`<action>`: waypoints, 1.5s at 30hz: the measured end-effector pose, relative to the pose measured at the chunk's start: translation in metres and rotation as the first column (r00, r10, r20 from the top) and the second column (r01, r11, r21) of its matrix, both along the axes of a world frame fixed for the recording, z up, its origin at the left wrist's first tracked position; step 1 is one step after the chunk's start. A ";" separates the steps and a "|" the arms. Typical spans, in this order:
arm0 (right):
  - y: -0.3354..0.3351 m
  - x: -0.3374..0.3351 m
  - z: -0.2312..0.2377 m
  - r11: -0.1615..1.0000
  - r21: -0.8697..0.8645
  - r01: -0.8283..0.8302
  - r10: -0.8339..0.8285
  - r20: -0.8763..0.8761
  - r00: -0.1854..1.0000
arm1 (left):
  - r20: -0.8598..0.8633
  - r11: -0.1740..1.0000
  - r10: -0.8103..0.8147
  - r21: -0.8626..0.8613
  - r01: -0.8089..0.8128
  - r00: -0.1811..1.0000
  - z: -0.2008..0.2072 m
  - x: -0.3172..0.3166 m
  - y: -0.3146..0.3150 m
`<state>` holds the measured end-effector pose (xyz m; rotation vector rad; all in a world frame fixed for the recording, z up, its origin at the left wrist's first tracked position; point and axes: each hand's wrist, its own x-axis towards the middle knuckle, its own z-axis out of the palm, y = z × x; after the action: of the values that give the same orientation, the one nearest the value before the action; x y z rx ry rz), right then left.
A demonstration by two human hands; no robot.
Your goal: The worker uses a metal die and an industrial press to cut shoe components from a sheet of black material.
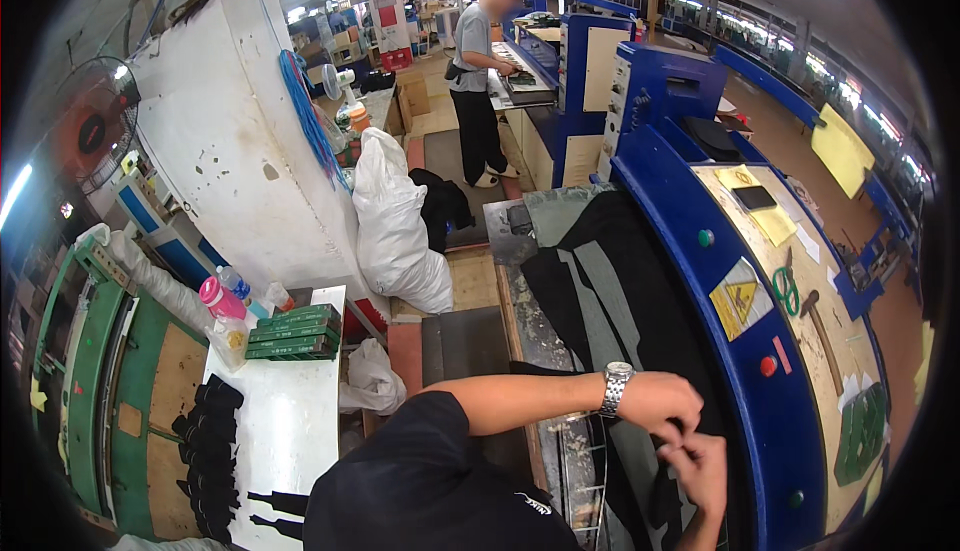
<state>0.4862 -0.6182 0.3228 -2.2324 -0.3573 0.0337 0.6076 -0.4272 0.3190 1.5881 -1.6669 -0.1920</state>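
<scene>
On your far left, a fan (95,131) stands above a green machine (85,381). Next comes a white table (285,431), with black cloth pieces (210,461) heaped along its left edge and a pink bottle (222,299) and green boxes (295,334) toward its far end. Behind it rises a white cabinet (240,141), and beside that a bulging white sack (395,221) and a black heap (440,206) take up part of the aisle. Beyond them a co-worker (478,81) stands at another machine.

Black cloth (660,291) lies along the bench (532,319) before you, grey strips (612,296) on top. Your left hand (660,399), a watch (617,388) at its wrist, is over the cloth with fingers curled in; your right hand (703,466) meets it, thumb and fingers drawn close. I cannot tell whether either pinches anything. Your left forearm hides part of the bench. The blue machine (670,206) walls off the cloth's right side; past it lie a phone (754,198), green-handled scissors (786,293) and a hammer (824,341).
</scene>
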 end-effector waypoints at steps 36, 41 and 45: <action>0.013 0.170 -0.200 0.610 -0.218 0.762 -0.758 0.119 0.641 | -0.739 0.734 0.663 0.673 0.090 0.121 -0.216 0.084 0.281; -0.012 0.130 -0.242 0.558 -0.267 0.786 -0.710 0.337 0.618 | -0.593 0.681 0.610 0.731 0.036 0.525 -0.262 0.072 0.276; -0.015 0.133 -0.258 0.560 -0.282 0.779 -0.770 0.170 0.615 | -0.689 0.721 0.564 0.679 0.135 0.456 -0.304 0.059 0.297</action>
<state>0.6196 -0.6332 0.0648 -2.5360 0.7196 -0.4487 0.6663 -0.1306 0.0146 1.6966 -0.4927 -1.3643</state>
